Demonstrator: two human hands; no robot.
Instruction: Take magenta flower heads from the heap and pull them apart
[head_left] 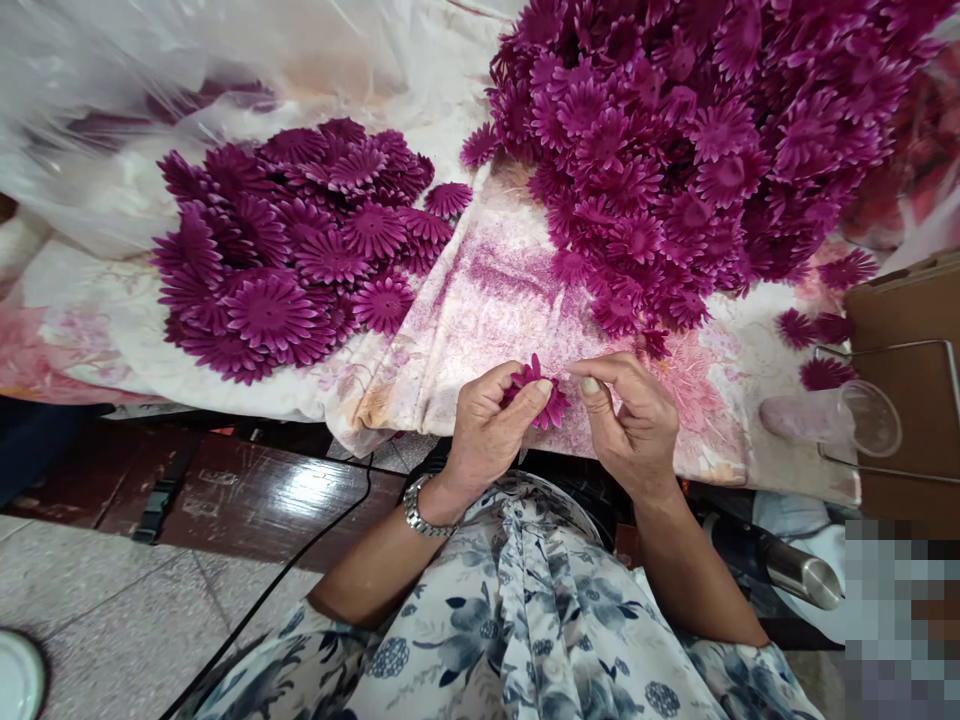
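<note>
Between the thumb and fingers of my left hand (487, 425) is a purple artificial flower (553, 407), its petals spread above and to the right of the thumb. Just right of it, my right hand (634, 415) has thumb and forefinger brought together in a pinch. Whatever the pinch holds, if anything, is too small to make out. A large heap of loose purple flowers (645, 170) lies beyond my right hand. Farther left, a second pile of purple flowers (300, 250) sits with the petals lying flat and stacked.
A floral cloth (495, 300) dusted with purple covers the table. At right, a clear plastic cup (825, 418) lies on its side by a cardboard box (907, 340) and a wire frame. Plastic sheeting (300, 50) is at back left; a wooden bench (255, 485) stands below.
</note>
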